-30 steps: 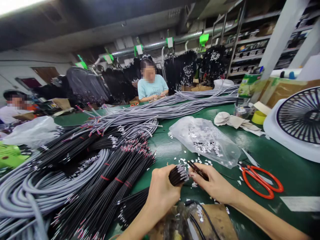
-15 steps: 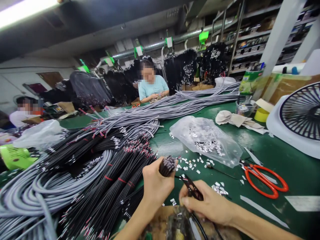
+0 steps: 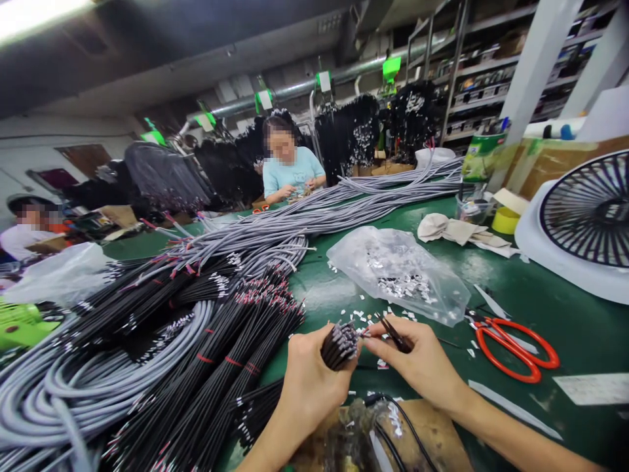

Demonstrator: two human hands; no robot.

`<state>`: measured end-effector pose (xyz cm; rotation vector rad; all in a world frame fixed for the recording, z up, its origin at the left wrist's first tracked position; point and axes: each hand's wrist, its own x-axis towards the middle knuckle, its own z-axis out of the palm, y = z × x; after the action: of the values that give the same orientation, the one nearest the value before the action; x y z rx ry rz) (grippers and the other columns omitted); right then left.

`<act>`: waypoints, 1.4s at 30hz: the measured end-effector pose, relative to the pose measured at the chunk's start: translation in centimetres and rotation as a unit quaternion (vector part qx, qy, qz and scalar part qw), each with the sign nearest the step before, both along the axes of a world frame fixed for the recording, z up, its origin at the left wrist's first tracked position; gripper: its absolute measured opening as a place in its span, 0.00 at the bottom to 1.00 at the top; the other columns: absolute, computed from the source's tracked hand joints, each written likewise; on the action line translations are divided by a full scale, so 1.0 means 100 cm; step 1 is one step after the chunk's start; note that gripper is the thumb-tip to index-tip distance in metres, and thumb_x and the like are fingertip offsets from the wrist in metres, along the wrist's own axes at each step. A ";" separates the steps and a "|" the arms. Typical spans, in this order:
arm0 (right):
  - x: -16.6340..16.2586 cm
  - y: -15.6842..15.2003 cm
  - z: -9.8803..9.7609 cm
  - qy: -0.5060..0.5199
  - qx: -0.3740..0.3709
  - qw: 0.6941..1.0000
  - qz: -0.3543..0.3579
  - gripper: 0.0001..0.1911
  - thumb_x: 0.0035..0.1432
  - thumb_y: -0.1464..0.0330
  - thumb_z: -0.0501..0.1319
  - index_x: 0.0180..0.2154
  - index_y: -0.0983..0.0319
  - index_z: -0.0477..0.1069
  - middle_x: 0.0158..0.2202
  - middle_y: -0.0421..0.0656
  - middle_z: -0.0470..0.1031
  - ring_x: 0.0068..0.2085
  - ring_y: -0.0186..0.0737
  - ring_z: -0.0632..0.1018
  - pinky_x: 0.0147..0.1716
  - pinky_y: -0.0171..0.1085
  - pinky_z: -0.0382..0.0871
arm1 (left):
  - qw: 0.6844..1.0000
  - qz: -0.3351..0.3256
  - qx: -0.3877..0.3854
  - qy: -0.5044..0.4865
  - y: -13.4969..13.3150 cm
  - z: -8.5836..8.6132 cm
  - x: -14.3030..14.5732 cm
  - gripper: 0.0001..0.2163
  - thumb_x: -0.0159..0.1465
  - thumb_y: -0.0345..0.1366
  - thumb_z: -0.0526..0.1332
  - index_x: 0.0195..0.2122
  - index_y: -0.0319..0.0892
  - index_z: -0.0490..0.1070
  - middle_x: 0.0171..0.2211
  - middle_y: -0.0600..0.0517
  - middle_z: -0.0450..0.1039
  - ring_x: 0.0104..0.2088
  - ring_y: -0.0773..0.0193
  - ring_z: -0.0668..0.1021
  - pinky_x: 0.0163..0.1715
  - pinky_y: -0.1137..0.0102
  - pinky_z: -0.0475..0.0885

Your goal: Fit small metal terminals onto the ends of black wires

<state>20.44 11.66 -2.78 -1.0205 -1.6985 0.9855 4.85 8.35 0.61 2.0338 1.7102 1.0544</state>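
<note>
My left hand [image 3: 312,370] is wrapped round a bundle of thin black cables [image 3: 338,346], their grey tips pointing up and to the right. Black tweezers [image 3: 394,333] rest in my right hand [image 3: 422,357], tips upward. The thumb and forefinger of that hand pinch at a wire end beside the bundle; its exact form is too small to make out. Small silvery pieces [image 3: 382,364] lie scattered on the green table [image 3: 314,298] around both hands. Below them, a dark, worn device [image 3: 356,432] stands on a brown board [image 3: 437,436].
Red-handled scissors [image 3: 515,347] lie at the right, near a white fan [image 3: 545,262]. A clear bag [image 3: 398,272] of silvery pieces sits ahead. Bundled black cables [image 3: 211,367] and grey cable coils [image 3: 29,393] fill the left. Across the table sits a person [image 3: 293,172].
My right hand has risen from low by the device to the cable tips, with the tweezers now turned upward. My left hand and its bundle have shifted slightly down and right.
</note>
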 end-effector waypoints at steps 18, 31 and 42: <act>0.007 -0.001 0.000 -0.058 0.191 0.980 -0.005 0.14 0.44 0.79 0.58 0.33 0.60 0.75 0.29 0.42 0.77 0.28 0.37 0.76 0.27 0.34 0.68 | 0.999 -0.026 0.019 0.043 -0.003 0.000 0.004 0.03 0.48 0.25 0.57 0.22 0.39 0.67 0.18 0.56 0.66 0.19 0.71 0.66 0.21 0.77 0.59; 0.006 -0.002 0.007 -0.001 0.171 0.985 0.008 0.15 0.42 0.80 0.58 0.32 0.60 0.76 0.28 0.41 0.76 0.28 0.36 0.75 0.27 0.33 0.69 | 0.997 -0.057 0.014 0.041 -0.007 0.003 0.000 0.06 0.50 0.26 0.57 0.18 0.39 0.62 0.15 0.58 0.60 0.17 0.73 0.60 0.18 0.77 0.54; 0.003 -0.011 0.012 -0.088 0.184 0.979 0.025 0.08 0.39 0.79 0.60 0.23 0.62 0.74 0.18 0.38 0.67 0.20 0.32 0.68 0.18 0.31 0.58 | 0.997 0.012 0.046 0.068 -0.004 -0.002 0.006 0.09 0.45 0.23 0.55 0.16 0.40 0.55 0.15 0.59 0.54 0.18 0.73 0.59 0.18 0.76 0.52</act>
<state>20.78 10.55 -1.61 -0.8407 -1.9692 0.5907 5.46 7.92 0.46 2.1937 1.7861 1.0425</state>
